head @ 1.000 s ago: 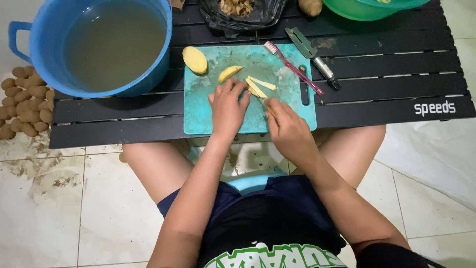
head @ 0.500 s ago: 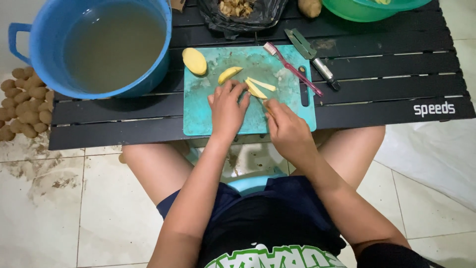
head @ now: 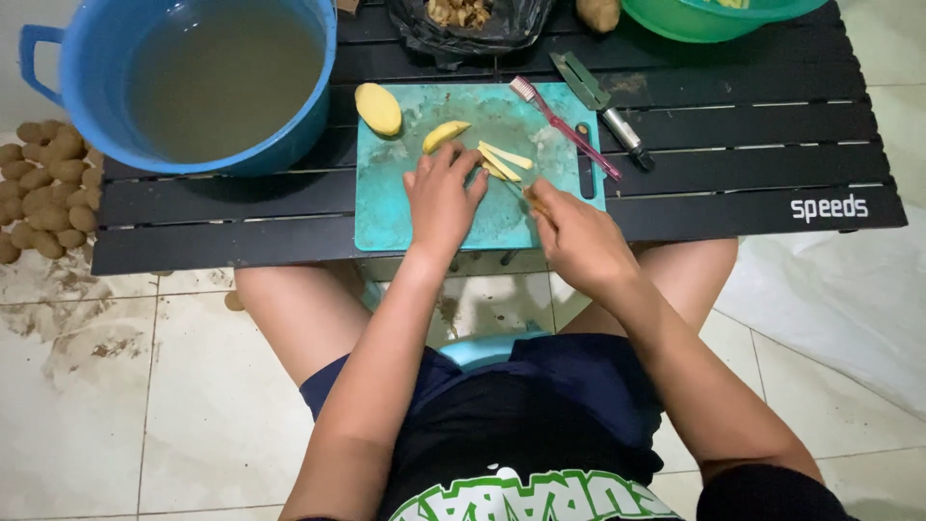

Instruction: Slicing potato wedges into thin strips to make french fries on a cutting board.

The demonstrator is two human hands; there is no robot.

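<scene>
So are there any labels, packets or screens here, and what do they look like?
Logo: small white lettering at the right end of the black slatted table.
Shirt print: big green and white letters on the person's black shirt, bottom middle.
No packets or screens in view.

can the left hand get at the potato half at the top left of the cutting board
Probably yes: the left hand rests on the cutting board, and only bare board lies between it and the potato half.
</scene>
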